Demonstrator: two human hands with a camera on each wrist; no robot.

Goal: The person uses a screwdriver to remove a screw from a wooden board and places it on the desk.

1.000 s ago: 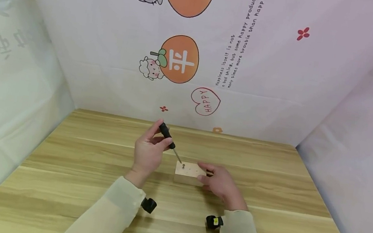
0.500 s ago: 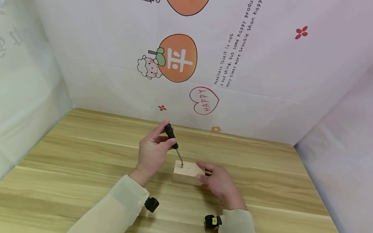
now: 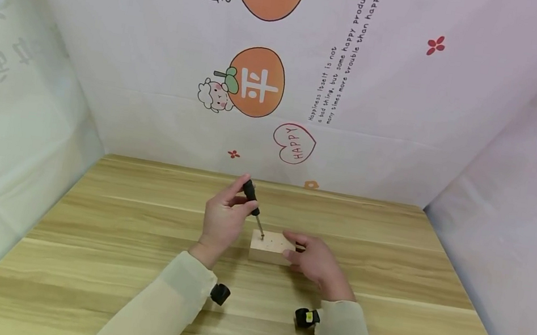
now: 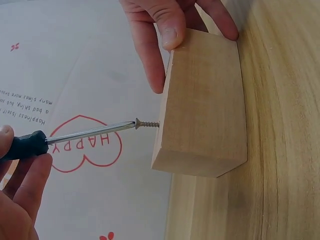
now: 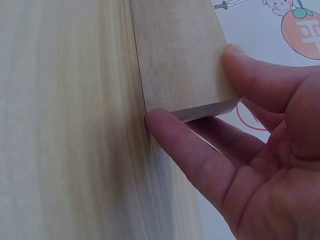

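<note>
My left hand (image 3: 225,221) grips the black handle of a screwdriver (image 3: 250,193), which slants down to the right. In the left wrist view the screwdriver's tip meets the head of a screw (image 4: 146,124). That screw stands out of the top of a pale wooden block (image 4: 205,100), most of its thread showing. The block lies on the table, with several small dark marks on its top. At the block's right end my right hand (image 3: 319,263) holds it, thumb and fingers around the end; the right wrist view shows the thumb on the top edge and a fingertip low by the table.
The wood-grain table (image 3: 128,285) spreads around the block. A white printed cloth (image 3: 362,163) rises behind the table's far edge, and more white cloth hangs at both sides. A small black camera (image 3: 220,293) sits at the left wrist, another camera (image 3: 305,317) at the right.
My left hand has shifted slightly right and the screwdriver now stands more upright, its tip moving onto the screw head. The right hand keeps its hold on the block.
</note>
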